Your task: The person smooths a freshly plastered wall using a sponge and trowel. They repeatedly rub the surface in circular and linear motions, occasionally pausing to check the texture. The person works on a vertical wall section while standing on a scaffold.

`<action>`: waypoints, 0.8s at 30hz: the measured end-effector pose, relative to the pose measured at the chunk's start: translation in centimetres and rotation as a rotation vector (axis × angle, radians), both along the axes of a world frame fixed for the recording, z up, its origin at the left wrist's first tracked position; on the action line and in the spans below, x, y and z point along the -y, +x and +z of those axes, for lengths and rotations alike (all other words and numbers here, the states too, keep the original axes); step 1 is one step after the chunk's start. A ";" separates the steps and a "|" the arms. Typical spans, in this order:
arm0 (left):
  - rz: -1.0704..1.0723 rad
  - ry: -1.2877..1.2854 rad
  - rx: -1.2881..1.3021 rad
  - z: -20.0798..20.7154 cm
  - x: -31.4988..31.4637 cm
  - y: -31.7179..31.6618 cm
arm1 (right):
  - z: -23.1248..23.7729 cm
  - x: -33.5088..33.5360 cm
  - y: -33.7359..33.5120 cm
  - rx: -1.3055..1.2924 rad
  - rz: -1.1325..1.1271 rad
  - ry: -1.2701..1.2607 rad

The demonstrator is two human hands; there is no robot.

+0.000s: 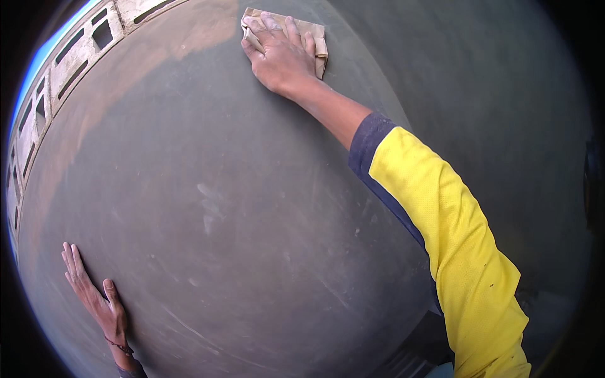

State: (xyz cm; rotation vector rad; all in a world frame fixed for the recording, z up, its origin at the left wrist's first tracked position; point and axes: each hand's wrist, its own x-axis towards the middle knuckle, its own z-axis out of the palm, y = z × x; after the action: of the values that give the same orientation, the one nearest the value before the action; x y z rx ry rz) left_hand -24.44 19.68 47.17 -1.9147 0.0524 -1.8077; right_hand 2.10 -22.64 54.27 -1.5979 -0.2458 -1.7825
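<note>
A dark grey plastered wall (265,183) fills most of the view. High up on it, my right hand (282,60) presses a folded sheet of brown paper (317,39) against the surface. My fingers lie over the sheet, and one edge of it is folded up beside the thumb and forefinger. The side of the sheet facing the wall is hidden. At the lower left, my left hand (97,299) rests flat on the wall, fingers stretched upward and thumb apart, with nothing in it.
Pale ventilation blocks (79,53) with slotted openings run along the upper left edge. Beside them the wall has a lighter brown band (157,63). Pale smudges (209,208) mark the middle. A darker wall face (491,82) lies at the right, past a corner line.
</note>
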 end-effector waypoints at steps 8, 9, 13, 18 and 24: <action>0.053 0.017 0.035 0.3 -0.7 -0.3 | -0.9 3.6 -0.7 0.091 0.025 -0.296; 0.046 0.020 0.033 0.6 -0.5 -0.1 | -1.3 4.0 -0.7 0.036 0.024 -0.183; 0.119 0.018 0.014 0.6 -1.3 -1.4 | -10.6 -5.0 -1.5 -0.017 0.059 -0.101; 0.118 0.024 0.043 0.4 -1.4 -1.0 | -5.6 -1.7 -2.3 0.118 0.045 -0.409; 0.132 0.095 0.052 0.8 -2.4 -1.3 | -19.4 -1.0 -0.8 -0.011 0.334 -0.215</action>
State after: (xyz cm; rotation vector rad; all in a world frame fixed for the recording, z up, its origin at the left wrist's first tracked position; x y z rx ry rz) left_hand -25.72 22.03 48.00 -1.7633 -0.0059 -1.7351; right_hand 1.33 -21.69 34.86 -1.6021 -0.6775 -1.5283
